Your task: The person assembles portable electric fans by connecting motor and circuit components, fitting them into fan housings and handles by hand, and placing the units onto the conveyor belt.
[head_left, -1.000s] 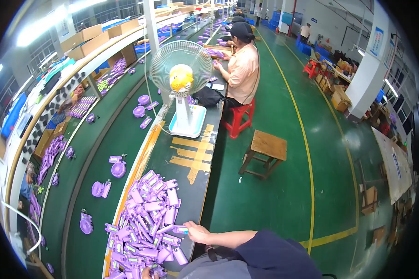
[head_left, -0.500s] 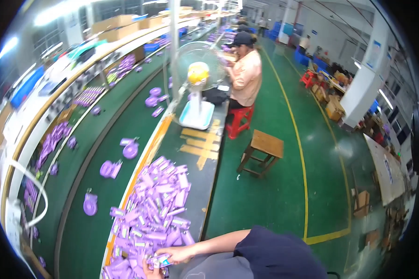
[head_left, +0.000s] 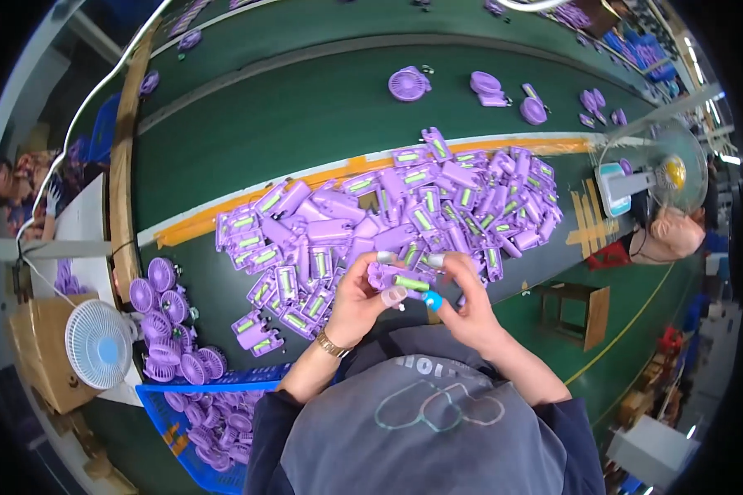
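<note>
At six o'clock of the purple pile (head_left: 388, 223), both hands grasp one purple housing (head_left: 400, 280): left hand (head_left: 357, 307) at its nine o'clock, right hand (head_left: 469, 307) at three, apparently also pinching a blue tool (head_left: 432, 301). Long axis runs nine-to-three.

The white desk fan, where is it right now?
In the head view, the white desk fan stands far left on a cardboard box, beside loose purple fan grilles.

Factory hall: green painted floor with yellow line (head_left: 636, 322), brown wooden stool (head_left: 576, 311), long green conveyor belt (head_left: 305, 107), white desk fan (head_left: 97, 344).
</note>
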The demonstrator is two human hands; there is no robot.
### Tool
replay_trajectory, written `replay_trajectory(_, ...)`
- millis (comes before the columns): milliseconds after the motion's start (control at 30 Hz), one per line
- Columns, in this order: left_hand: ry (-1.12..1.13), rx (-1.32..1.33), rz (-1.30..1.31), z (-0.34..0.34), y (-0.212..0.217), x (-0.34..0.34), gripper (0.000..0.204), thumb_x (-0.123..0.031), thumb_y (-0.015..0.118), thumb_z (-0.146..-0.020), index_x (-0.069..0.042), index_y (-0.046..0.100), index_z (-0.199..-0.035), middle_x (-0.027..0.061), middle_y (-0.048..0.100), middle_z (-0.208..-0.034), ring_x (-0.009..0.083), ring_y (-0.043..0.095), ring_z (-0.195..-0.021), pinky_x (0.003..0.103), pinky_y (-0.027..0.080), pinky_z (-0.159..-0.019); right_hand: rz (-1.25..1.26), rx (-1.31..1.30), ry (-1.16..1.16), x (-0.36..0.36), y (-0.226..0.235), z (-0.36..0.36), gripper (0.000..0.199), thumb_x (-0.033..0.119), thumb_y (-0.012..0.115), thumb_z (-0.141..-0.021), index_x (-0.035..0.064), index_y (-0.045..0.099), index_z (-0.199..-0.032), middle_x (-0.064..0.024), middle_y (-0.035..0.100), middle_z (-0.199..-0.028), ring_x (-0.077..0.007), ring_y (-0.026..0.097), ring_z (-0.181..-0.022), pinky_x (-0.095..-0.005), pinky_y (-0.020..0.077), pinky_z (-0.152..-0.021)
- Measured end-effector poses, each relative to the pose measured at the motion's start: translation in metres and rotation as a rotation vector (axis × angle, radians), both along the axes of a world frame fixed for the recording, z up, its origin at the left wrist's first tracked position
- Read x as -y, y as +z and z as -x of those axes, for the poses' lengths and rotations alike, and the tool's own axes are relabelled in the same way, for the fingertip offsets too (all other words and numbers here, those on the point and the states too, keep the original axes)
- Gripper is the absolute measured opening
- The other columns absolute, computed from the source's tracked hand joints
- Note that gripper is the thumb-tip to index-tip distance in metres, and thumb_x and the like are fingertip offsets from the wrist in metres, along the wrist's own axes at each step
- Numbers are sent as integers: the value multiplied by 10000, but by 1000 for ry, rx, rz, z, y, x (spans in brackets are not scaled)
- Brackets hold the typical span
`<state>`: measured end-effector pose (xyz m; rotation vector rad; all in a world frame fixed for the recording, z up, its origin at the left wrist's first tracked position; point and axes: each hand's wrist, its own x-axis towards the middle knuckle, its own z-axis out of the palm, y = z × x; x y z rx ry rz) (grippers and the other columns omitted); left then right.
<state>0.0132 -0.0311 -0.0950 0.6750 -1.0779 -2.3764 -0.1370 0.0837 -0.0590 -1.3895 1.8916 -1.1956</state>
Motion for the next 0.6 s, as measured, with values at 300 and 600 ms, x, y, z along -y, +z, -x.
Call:
replay_trajectory(300,28,188,101,-27,-38,-16,300,-132,585,-853,-64,440,-1107,9,520,-882,64,528,-717,183,454,-604,-141,-53,51,30,-9,-59,324,-58,615,-650,-12,555,-965,-127,561,-869,-232,551,-804,-301,429,-718)
replay_trajectory(600,425,592,722,-117,-100,68,252,-153,605,-771,-26,562,-985,112,585,-794,207,571,-684,327,463,-611,-252,314,116,35,-36,-58,212,-49,526,-794,-3,596,-989,-66,555,-918,-133,507,-790,-234,402,-670)
